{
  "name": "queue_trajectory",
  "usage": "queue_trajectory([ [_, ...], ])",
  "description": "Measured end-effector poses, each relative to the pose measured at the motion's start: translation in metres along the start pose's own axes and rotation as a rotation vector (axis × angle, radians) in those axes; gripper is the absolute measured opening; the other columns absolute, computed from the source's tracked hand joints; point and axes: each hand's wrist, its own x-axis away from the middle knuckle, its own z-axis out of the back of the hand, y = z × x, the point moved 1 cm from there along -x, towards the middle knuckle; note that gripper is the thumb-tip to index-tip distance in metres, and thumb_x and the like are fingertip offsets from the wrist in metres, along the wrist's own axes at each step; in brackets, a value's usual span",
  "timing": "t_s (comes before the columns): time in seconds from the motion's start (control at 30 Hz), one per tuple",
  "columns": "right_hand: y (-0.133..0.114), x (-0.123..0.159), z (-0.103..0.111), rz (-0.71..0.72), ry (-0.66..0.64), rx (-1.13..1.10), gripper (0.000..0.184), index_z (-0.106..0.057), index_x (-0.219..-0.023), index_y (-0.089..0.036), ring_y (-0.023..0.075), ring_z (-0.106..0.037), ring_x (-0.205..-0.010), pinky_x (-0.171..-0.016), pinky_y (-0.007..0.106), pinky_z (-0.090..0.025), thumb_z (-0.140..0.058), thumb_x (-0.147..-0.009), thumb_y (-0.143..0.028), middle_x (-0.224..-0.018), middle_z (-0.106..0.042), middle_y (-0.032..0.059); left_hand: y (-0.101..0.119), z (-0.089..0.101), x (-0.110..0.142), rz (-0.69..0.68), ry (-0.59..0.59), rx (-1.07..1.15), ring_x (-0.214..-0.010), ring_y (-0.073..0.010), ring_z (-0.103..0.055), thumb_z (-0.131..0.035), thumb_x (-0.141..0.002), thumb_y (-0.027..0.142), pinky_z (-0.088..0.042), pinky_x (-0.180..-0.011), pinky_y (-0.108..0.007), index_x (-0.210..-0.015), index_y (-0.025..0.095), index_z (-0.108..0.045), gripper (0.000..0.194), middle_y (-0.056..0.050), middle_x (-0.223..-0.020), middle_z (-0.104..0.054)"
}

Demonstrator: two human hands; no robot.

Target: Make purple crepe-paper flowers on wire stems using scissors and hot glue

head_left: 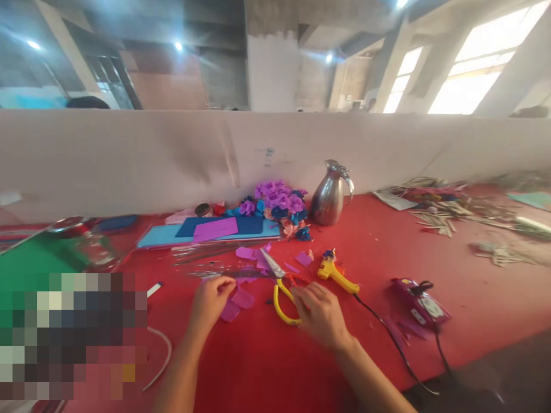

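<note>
Wall writing (268,156), illegible. Left hand (212,295), fingertips together, contents unclear. Right hand (322,312), fingers curled by yellow-handled scissors (279,274), grip cannot be told.

1. Found on tall silver handled pitcher (328,201): metal, smooth, glossy.
2. Found on long-bladed scissors with yellow looped handles (279,286): bright metal blades; smooth, plastic-looking handles.
3. Noted on yellow pistol-shaped glue gun (339,279): plastic look, smooth.
4. Noted on flat purple petal-shaped pieces (243,298): paper-like, matt.
5. Noted on bunched purple flowers (278,199): paper-like, matt, ruffled.
6. Noted on red tabletop (258,367): smooth, faint sheen.
</note>
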Motion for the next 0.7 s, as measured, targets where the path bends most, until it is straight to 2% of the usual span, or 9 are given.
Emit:
queue_trajectory([
  [0.1, 0.038, 0.005, 0.024, -0.327, 0.009, 0.209, 0.023, -0.067, -0.095, -0.019, 0.0218, -0.056, -0.085, -0.078, 0.033, -0.042, -0.046, -0.086, -0.015, -0.091, -0.068, 0.0083, -0.005, -0.007, -0.003, -0.018, -0.003, -0.076, -0.065, -0.0208, -0.062, -0.062, -0.066, 0.033, -0.047, -0.066, -0.032, -0.065, 0.023, -0.068, 0.012, -0.003, -0.069, -0.069],
  [0.17, 0.06, 0.012, 0.034, -0.503, -0.06, 0.385, 0.024, -0.066, -0.103, -0.019, 0.0268, -0.054, -0.092, -0.08, 0.038, -0.041, -0.051, -0.084, -0.02, -0.102, -0.066, 0.0113, -0.005, -0.009, -0.003, -0.032, -0.022, -0.108, -0.063, -0.0197, -0.06, -0.065, -0.064, 0.032, -0.046, -0.064, -0.03, -0.067, 0.023, -0.068, 0.01, -0.001, -0.066, -0.066],
  [0.23, 0.077, 0.019, 0.034, -0.595, -0.174, 0.472, 0.03, -0.063, -0.111, -0.018, 0.0297, -0.053, -0.095, -0.078, 0.039, -0.04, -0.053, -0.083, -0.026, -0.105, -0.065, 0.0126, -0.002, -0.01, -0.002, -0.047, -0.043, -0.131, -0.064, -0.0191, -0.059, -0.066, -0.063, 0.029, -0.045, -0.063, -0.029, -0.066, 0.024, -0.067, 0.007, 0.0, -0.065, -0.064],
  [0.3, 0.088, 0.025, 0.028, -0.609, -0.281, 0.479, 0.032, -0.061, -0.114, -0.018, 0.0293, -0.054, -0.095, -0.075, 0.037, -0.039, -0.052, -0.085, -0.028, -0.104, -0.065, 0.0126, 0.001, -0.01, 0.001, -0.066, -0.066, -0.146, -0.066, -0.0188, -0.059, -0.065, -0.064, 0.025, -0.043, -0.063, -0.029, -0.063, 0.023, -0.064, 0.003, 0.0, -0.065, -0.063],
  [0.4, 0.098, 0.029, 0.021, -0.565, -0.355, 0.444, 0.031, -0.058, -0.116, -0.016, 0.0253, -0.056, -0.092, -0.073, 0.033, -0.039, -0.048, -0.087, -0.02, -0.103, -0.065, 0.0122, 0.003, -0.011, 0.004, -0.097, -0.089, -0.171, -0.067, -0.0187, -0.058, -0.063, -0.068, 0.021, -0.041, -0.066, -0.029, -0.056, 0.021, -0.058, 0.013, -0.001, -0.065, -0.062],
  [0.6, 0.117, 0.024, 0.033, -0.507, -0.329, 0.55, 0.029, -0.059, -0.114, -0.019, 0.0264, -0.054, -0.094, -0.073, 0.034, -0.037, -0.049, -0.086, -0.016, -0.102, -0.065, 0.0112, 0.004, -0.014, 0.006, -0.109, -0.077, -0.157, -0.074, -0.0185, -0.059, -0.059, -0.074, 0.017, -0.042, -0.071, -0.03, -0.06, 0.02, -0.06, 0.015, -0.003, -0.071, -0.064],
  [0.7, 0.106, 0.01, 0.039, -0.535, -0.21, 0.562, 0.028, -0.061, -0.11, -0.019, 0.0287, -0.054, -0.093, -0.072, 0.037, -0.038, -0.05, -0.084, -0.017, -0.104, -0.065, 0.0131, 0.004, -0.012, 0.007, -0.108, -0.04, -0.146, -0.077, -0.0188, -0.06, -0.055, -0.076, 0.014, -0.043, -0.073, -0.03, -0.067, 0.02, -0.064, 0.014, -0.004, -0.076, -0.066],
])
